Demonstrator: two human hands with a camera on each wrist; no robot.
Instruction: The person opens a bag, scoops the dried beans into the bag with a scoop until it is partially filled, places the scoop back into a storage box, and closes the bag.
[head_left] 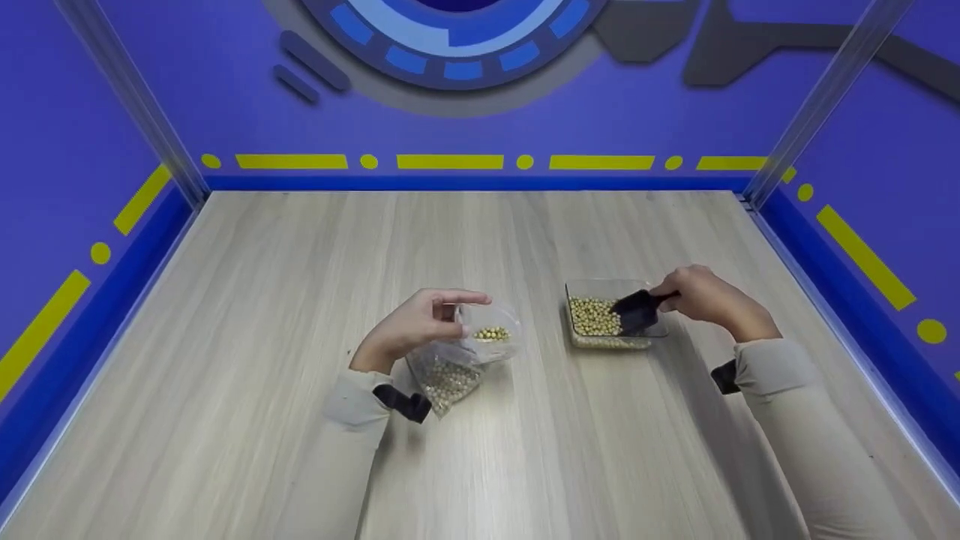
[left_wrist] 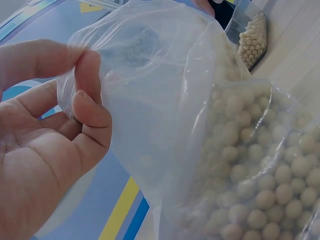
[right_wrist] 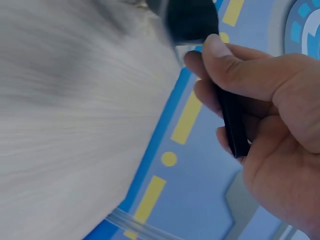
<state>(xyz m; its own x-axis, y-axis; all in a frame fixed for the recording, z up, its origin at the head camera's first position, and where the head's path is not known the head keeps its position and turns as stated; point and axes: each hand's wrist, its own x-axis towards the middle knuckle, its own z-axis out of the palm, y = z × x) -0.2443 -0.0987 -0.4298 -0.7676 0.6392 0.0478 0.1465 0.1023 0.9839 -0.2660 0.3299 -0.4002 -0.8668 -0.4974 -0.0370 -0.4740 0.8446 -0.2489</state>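
My left hand [head_left: 411, 324] pinches the open mouth of a clear plastic bag [left_wrist: 150, 125] between thumb and fingers. Round pale-yellow beans [left_wrist: 265, 200] fill the bag's lower part, which hangs down toward the table in the head view. To its right stands a clear rectangular container [head_left: 611, 286] holding more of the same beans [head_left: 594, 315]. My right hand [head_left: 705, 296] grips the handle of a black scoop [head_left: 637, 310], thumb along the top and fingers curled beneath. The scoop's blade dips into the container, its front edge among the beans.
The wood-grain table [head_left: 285, 300] runs back to a blue panel [head_left: 450, 135] with yellow marks. Similar side panels with metal corner posts [head_left: 825, 97] border it left and right. Each wrist carries a small black camera mount [head_left: 405, 403].
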